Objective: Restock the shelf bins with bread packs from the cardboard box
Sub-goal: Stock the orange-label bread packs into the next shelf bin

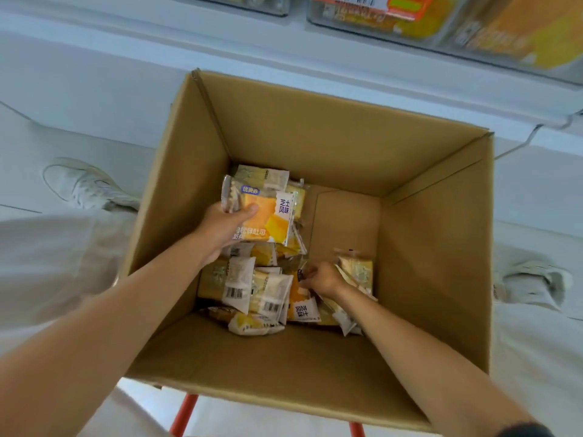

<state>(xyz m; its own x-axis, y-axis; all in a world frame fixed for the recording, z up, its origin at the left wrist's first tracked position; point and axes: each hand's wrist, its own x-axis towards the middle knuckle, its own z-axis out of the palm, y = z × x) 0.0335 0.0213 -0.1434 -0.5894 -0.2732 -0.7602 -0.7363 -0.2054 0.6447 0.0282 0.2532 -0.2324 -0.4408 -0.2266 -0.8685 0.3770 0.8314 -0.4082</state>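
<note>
An open cardboard box stands below me with several yellow-and-white bread packs piled on its floor. My left hand grips a small stack of bread packs lifted above the pile, thumb on the top pack. Deep in the box, my right hand has its fingers curled around a pack at the right side of the pile. Clear shelf bins with yellow packs show at the top right.
The box rests on a stand with orange legs. My white shoes and light trousers flank the box on a white floor. A white shelf front runs across the top; a thin cable hangs at the right.
</note>
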